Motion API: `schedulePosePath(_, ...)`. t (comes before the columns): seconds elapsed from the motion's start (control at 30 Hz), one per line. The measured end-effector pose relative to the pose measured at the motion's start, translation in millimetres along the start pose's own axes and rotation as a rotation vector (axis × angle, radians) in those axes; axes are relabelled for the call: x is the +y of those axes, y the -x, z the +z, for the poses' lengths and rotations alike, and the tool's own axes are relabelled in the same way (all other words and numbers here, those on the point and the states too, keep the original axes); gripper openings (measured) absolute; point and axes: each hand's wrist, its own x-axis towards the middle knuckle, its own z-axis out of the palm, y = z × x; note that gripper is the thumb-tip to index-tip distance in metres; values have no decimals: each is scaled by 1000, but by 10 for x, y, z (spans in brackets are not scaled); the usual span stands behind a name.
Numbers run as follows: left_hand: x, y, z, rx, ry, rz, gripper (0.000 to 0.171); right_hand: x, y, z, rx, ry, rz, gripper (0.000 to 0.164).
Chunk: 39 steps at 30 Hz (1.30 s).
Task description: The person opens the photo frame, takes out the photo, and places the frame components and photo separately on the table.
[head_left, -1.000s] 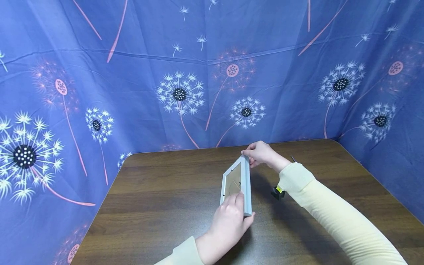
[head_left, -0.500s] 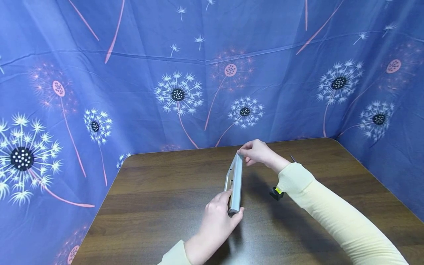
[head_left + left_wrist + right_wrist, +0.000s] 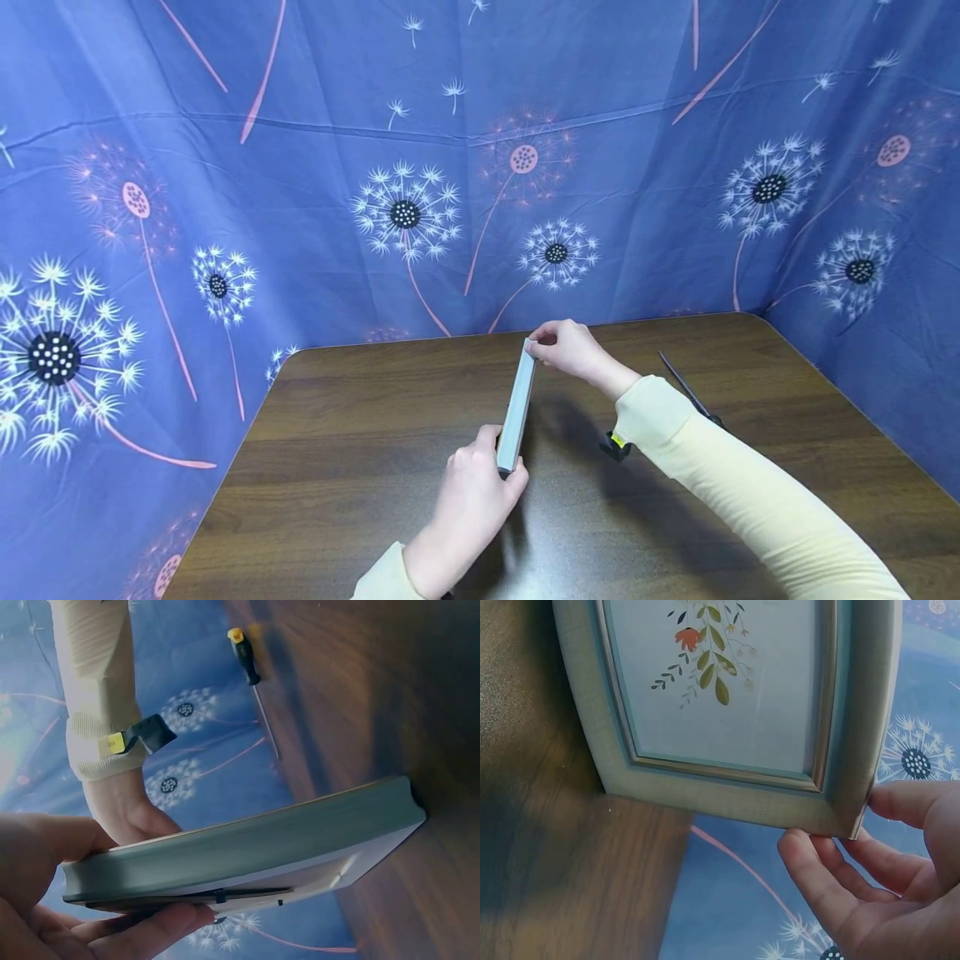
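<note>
A picture frame (image 3: 516, 408) stands on edge between my hands, its thin pale side turned up in the head view. The near end is gripped by my left hand (image 3: 468, 500), with fingers on the back and thumb across the edge. At the far top corner, my right hand (image 3: 573, 350) pinches the frame between thumb and fingers. The right wrist view shows the front of the frame (image 3: 705, 793), with a floral print (image 3: 712, 656) inside. In the left wrist view, the frame's back carries a thin stand and small dark tabs. Whether its lower edge touches the table is unclear.
A screwdriver (image 3: 244, 656) with a black and yellow handle lies on the brown wooden table (image 3: 360, 433), right of the frame, partly covered by my right sleeve in the head view. A black and yellow wrist mount (image 3: 617, 446) hangs at that cuff. Blue dandelion-print fabric (image 3: 300, 208) surrounds the table.
The frame has turned from showing its back to showing its narrow side, and has shifted left. Both hands moved left with it, keeping hold. More of the screwdriver shows beyond the right sleeve.
</note>
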Motion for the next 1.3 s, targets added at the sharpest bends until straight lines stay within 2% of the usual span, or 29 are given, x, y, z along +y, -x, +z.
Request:
schedulePosePath(0.1,-10,-12,-14,11,-39,-1,25,-13,-10,29,17,30,-19,24)
schedulePosePath(0.3,-38,-26,-26,46,-84,41,17,-50,-21,85,63,56,-55,24)
schedulePosePath(0.53,-125,-36,-21,84,-76,48,19,31,22,184,55,-46,-24,32)
schedulePosePath(0.77,-236,-45,-32,86,-47,2,22,235,184,294,51,-155,-1,31)
schedulePosePath(1.07,-378,-79,-70,76,48,-67,25,477,416,367,-38,-302,93,34)
schedulePosePath(1.3,-490,-140,-116,65,108,-159,20,599,490,414,-93,-446,172,39)
